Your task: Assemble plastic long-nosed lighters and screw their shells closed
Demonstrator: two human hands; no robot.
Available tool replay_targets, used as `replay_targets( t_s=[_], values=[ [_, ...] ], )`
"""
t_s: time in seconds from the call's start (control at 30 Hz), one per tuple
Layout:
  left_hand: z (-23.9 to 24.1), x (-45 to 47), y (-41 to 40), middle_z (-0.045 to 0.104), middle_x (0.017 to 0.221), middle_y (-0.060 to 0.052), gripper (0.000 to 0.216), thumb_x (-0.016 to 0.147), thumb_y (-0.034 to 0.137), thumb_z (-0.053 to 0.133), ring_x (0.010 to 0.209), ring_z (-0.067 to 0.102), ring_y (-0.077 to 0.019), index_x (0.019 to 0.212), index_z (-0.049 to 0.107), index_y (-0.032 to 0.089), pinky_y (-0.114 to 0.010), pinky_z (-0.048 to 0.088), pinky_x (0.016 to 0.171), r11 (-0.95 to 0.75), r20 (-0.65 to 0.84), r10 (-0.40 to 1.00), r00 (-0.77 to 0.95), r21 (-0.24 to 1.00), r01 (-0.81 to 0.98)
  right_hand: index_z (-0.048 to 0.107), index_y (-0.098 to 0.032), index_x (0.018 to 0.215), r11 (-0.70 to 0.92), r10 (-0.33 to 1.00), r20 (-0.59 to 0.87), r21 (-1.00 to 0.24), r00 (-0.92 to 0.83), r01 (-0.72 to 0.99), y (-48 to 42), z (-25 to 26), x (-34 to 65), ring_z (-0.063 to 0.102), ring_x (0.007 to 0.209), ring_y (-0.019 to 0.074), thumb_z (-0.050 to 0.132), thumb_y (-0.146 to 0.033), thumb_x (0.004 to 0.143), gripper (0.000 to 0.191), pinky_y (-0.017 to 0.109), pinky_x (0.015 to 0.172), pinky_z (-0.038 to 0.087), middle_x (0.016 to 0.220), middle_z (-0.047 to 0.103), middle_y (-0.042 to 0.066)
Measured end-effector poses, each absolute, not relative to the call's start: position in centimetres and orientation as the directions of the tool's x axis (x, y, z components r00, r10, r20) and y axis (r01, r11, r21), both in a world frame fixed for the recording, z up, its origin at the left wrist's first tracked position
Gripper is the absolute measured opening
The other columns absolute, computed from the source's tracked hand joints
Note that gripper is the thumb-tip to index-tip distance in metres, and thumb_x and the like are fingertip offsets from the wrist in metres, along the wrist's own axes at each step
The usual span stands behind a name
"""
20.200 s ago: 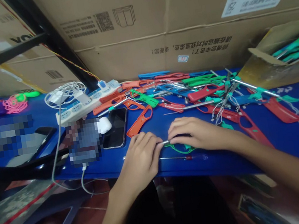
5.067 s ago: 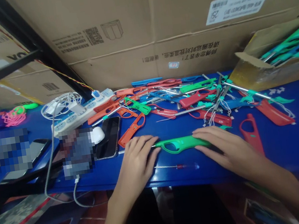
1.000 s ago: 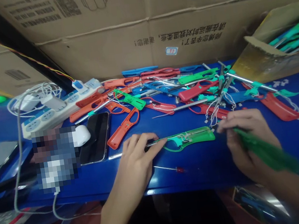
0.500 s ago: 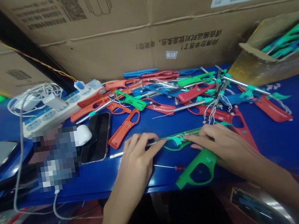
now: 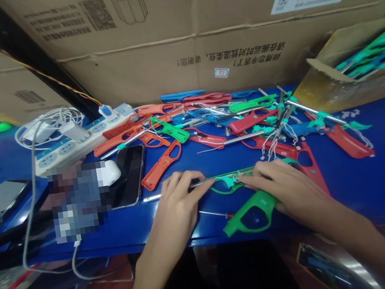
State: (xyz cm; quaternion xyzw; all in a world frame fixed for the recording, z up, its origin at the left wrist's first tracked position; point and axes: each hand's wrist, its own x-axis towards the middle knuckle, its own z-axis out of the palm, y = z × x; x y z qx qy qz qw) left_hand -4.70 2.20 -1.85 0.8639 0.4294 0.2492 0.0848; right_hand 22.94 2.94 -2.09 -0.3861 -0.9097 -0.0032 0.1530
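Observation:
In the head view, a green long-reach lighter's open half shell (image 5: 224, 189) lies between my hands, with a teal trigger and thin white wires showing inside. My left hand (image 5: 178, 197) is closed on its metal tube (image 5: 152, 197), thumb and index finger reaching toward the shell. The fingers of my right hand (image 5: 278, 182) press together at the wired end of the shell; the fingertips partly hide what they pinch. Below, a loose green handle cover (image 5: 251, 213) lies beside my right hand, one end partly hidden by it. A thin screwdriver with a red handle (image 5: 229, 215) sits between the hands.
Behind my hands is a pile of orange, red, blue and green lighter shells (image 5: 213, 139) with metal tubes. At the left are a phone (image 5: 130, 173), a white earbud case (image 5: 109, 172) and a power strip (image 5: 63, 151). An open carton (image 5: 329, 90) holds lighters at the right.
The view has shifted slightly. My right hand and the loose green cover have moved a little to the left. Both hands keep their hold on the lighter.

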Motion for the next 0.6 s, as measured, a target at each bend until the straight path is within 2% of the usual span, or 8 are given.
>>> replay_targets(
  t_s=[0.2,0.33,0.43,0.5,0.6],
  values=[
    [-1.7,-4.6,2.1,0.065,0.119,-0.009,0.037,0.100,0.006,0.048,0.103,0.054,-0.0241,0.128,0.066,0.021,-0.041,0.044,0.087,-0.612,0.350,0.788,0.507,0.349,0.710,0.066,-0.020,0.126,0.697,0.693,0.317,-0.064,-0.648,0.714,2.7,-2.5,22.8,0.052,0.076,0.0197,0.048,-0.017,0.102,0.030,0.032,0.069,0.038,0.086,0.060,0.005],
    [-1.7,-4.7,2.1,0.066,0.119,-0.008,0.038,0.099,0.004,0.048,0.104,0.055,-0.0236,0.128,0.065,0.021,-0.041,0.043,0.090,-0.617,0.364,0.782,0.506,0.337,0.711,0.064,-0.019,0.125,0.705,0.663,0.405,-0.054,-0.630,0.707,2.4,-2.0,22.7,0.057,0.079,0.0208,0.051,-0.031,0.104,0.027,0.034,0.073,0.044,0.088,0.063,0.006],
    [-1.7,-4.7,2.0,0.066,0.119,-0.008,0.039,0.098,0.003,0.048,0.105,0.056,-0.0235,0.129,0.064,0.021,-0.041,0.043,0.090,-0.615,0.359,0.783,0.507,0.335,0.713,0.056,-0.021,0.132,0.724,0.650,0.496,-0.173,-0.576,0.668,1.8,-1.2,23.0,0.064,0.086,0.0200,0.054,-0.026,0.103,0.029,0.033,0.078,0.049,0.099,0.068,0.006],
    [-1.7,-4.7,2.0,0.066,0.119,-0.009,0.037,0.099,0.004,0.048,0.104,0.056,-0.0234,0.128,0.064,0.020,-0.041,0.043,0.091,-0.612,0.363,0.785,0.503,0.329,0.719,0.053,-0.026,0.135,0.699,0.684,0.541,-0.290,-0.490,0.654,1.5,-0.7,23.5,0.066,0.081,0.0168,0.052,-0.024,0.104,0.031,0.029,0.074,0.051,0.096,0.068,0.003],
    [-1.8,-4.6,2.0,0.067,0.118,-0.008,0.034,0.100,0.006,0.048,0.104,0.056,-0.0231,0.126,0.064,0.019,-0.042,0.043,0.093,-0.606,0.375,0.787,0.490,0.324,0.726,0.050,-0.029,0.135,0.568,0.797,0.512,-0.459,-0.319,0.683,1.5,-0.3,24.7,0.068,0.070,0.0160,0.053,-0.041,0.103,0.034,0.027,0.064,0.053,0.093,0.068,0.002]
  ],
)
